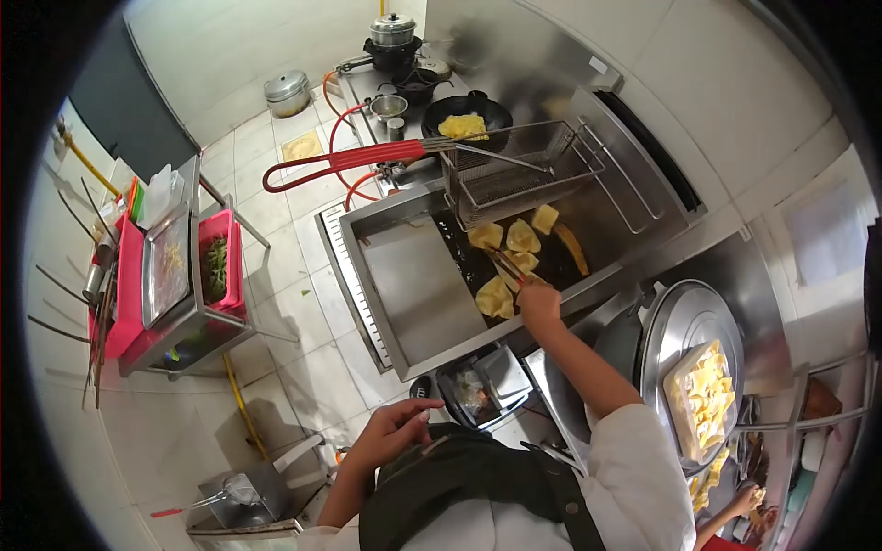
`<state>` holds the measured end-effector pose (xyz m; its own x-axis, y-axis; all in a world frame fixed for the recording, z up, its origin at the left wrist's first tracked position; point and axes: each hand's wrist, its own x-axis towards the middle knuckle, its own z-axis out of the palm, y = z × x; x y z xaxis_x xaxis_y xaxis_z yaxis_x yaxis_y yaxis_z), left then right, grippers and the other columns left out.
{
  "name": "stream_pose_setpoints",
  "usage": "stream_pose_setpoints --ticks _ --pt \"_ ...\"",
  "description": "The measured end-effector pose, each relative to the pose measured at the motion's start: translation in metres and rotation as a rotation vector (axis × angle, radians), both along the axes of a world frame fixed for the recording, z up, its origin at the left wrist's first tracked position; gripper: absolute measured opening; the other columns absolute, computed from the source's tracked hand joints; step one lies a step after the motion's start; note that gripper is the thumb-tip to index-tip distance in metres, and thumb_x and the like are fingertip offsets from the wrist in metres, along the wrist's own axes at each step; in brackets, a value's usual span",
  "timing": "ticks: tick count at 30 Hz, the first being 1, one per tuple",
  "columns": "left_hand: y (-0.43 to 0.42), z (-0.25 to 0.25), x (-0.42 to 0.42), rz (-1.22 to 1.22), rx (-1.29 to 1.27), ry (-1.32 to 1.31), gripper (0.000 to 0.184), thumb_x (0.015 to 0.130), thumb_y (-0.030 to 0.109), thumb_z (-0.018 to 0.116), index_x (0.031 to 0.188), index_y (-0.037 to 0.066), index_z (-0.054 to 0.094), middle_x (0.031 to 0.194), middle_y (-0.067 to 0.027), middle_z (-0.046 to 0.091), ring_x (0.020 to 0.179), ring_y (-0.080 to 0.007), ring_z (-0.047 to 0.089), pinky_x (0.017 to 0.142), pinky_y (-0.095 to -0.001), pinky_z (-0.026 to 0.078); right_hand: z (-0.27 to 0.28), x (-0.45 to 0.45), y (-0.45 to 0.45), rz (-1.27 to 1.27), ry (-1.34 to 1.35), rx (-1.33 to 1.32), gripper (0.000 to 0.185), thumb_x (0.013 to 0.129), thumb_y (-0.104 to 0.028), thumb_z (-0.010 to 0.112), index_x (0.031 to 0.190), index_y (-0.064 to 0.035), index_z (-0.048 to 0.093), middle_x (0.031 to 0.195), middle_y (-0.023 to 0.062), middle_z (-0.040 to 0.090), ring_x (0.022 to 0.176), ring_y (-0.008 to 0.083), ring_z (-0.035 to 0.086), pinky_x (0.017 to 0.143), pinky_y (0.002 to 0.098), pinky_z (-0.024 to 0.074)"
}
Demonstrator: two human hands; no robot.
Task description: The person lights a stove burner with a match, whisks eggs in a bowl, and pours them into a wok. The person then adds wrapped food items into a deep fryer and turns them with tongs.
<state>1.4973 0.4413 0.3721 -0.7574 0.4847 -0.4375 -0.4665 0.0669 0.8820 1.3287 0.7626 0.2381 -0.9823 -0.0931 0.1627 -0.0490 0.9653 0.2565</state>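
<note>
My right hand [538, 303] grips metal tongs [505, 264], whose tips reach down among the pieces in the fryer. Several pale yellow fried dough pieces [523, 237] lie in the dark oil, together with a longer brown strip [571, 250]. Above them, a wire fry basket [524, 174] with a red handle rests across the fryer [413, 354]. My left hand [400, 432] is held in front of the dark apron, holding nothing, its fingers loosely apart.
Beyond the fryer, a black wok [491, 112] holds yellow food. To the right, a plastic container [700, 400] of fried pieces stands on a large metal lid [675, 331]. Another person's hand [746, 500] is at lower right. At left stands a metal table with a pink bin [233, 257].
</note>
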Motion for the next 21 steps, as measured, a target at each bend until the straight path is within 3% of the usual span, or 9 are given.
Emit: stream_pose_setpoints --ticks 6,11,14,17,21 --pt "-0.007 0.000 0.011 0.022 0.037 0.018 0.030 0.094 0.022 0.048 0.118 0.007 0.057 0.067 0.0039 0.056 0.061 -0.0016 0.048 0.056 -0.0180 0.037 0.032 0.006 0.010 -0.005 -0.019 0.011 0.008 0.078 -0.014 0.059 0.080 -0.0066 0.061 0.075 0.0087 0.063 0.065 0.0214 0.064 0.049 0.0355 0.0503" --pt "-0.010 0.009 0.023 0.036 0.047 0.039 0.031 0.094 0.023 0.048 0.118 0.006 0.057 0.067 0.0040 0.055 0.063 -0.0023 0.050 0.056 -0.0185 0.039 0.121 0.025 0.000 -0.050 -0.125 -0.028 0.012 0.076 -0.014 0.060 0.084 -0.0056 0.063 0.080 0.0095 0.064 0.072 0.0267 0.066 0.059 0.0377 0.0522" --pt "-0.009 0.007 0.034 0.061 0.049 0.104 0.031 0.093 0.024 0.049 0.118 0.008 0.058 0.065 0.0018 0.059 0.061 -0.0033 0.053 0.054 -0.0185 0.040 0.146 0.033 0.007 -0.008 -0.163 -0.042 0.018 0.075 -0.024 0.065 0.082 -0.0074 0.063 0.076 0.0120 0.064 0.075 0.0310 0.063 0.064 0.0417 0.0504" --pt "-0.010 0.015 0.040 0.026 0.058 0.109 0.031 0.093 0.024 0.049 0.118 0.008 0.058 0.066 0.0019 0.059 0.061 -0.0029 0.052 0.055 -0.0187 0.039 0.163 0.040 0.001 0.014 -0.207 -0.036 0.020 0.073 -0.026 0.067 0.079 -0.0075 0.065 0.076 0.0126 0.064 0.075 0.0320 0.063 0.065 0.0424 0.0497" --pt "-0.004 0.008 0.048 0.024 0.089 0.117 0.031 0.093 0.024 0.050 0.118 0.008 0.058 0.068 0.0015 0.059 0.063 -0.0036 0.052 0.058 -0.0197 0.040 0.137 0.017 -0.002 -0.017 -0.205 -0.048 0.016 0.074 -0.022 0.066 0.079 -0.0071 0.066 0.076 0.0124 0.064 0.075 0.0316 0.063 0.065 0.0418 0.0501"
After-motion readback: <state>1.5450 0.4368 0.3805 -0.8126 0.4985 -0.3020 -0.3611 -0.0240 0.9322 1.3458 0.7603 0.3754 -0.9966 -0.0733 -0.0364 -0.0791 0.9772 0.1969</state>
